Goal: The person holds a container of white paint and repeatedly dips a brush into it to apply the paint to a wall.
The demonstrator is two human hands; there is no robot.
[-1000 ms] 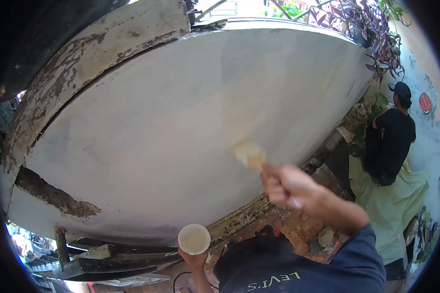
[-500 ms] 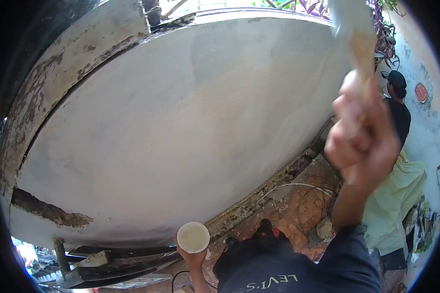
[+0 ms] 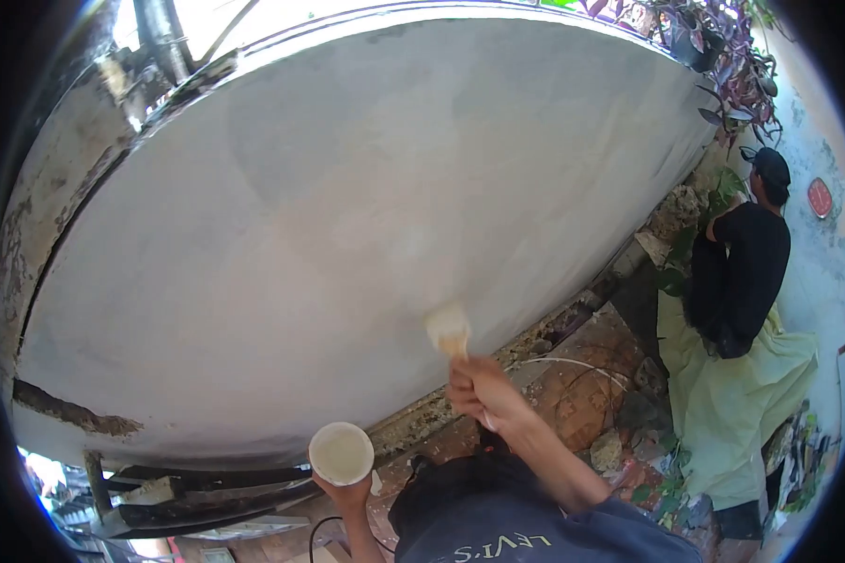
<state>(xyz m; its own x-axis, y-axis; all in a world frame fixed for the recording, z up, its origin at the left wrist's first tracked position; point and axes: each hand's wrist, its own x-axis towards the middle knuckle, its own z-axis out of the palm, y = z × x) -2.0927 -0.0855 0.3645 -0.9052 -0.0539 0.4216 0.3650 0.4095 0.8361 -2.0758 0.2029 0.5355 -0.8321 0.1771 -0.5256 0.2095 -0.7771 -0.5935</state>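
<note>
1. Low on the pale wall point(image 3: 300, 235), right of its middle: brush point(image 3: 448, 326) was down at the near side, after being raised far right a moment earlier. Bristles thus back by the surface; contact unclear.
2. Right hand point(image 3: 483, 389): fingers closed around brush handle.
3. Left hand point(image 3: 347, 494): curled under white cup point(image 3: 370, 456), left of brush.

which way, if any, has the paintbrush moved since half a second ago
Yes, down and left in the picture: the paintbrush has gone from the upper right corner of the white wall to near its lower edge.
</note>
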